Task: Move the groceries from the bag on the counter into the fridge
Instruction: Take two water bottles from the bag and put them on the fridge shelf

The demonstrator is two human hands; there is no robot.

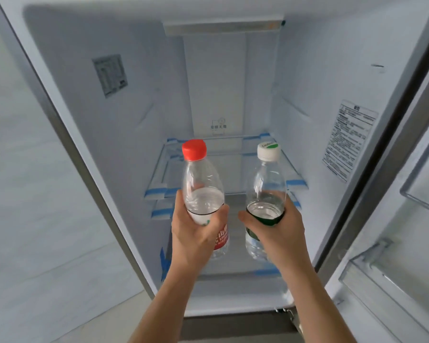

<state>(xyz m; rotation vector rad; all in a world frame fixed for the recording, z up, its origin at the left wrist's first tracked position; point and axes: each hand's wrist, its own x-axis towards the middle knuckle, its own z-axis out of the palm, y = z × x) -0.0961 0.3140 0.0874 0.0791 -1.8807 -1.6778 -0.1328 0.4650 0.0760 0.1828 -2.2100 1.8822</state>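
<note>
Standing upright side by side, two part-filled water bottles were held before the open fridge (89, 120). The left hand (196, 233) was clamped round the red-capped bottle (203, 179); the right hand (278, 229) was clamped round the white-capped bottle (266, 184). Behind them lay a glass shelf (159, 174) edged with blue tape. Door bins (421, 191) showed at right.

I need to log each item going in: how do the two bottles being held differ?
The left-hand bottle has a red cap and a red-and-white label; the right-hand bottle has a white cap and a green label. Both are clear plastic, partly filled, and held in front of the open fridge.
</note>
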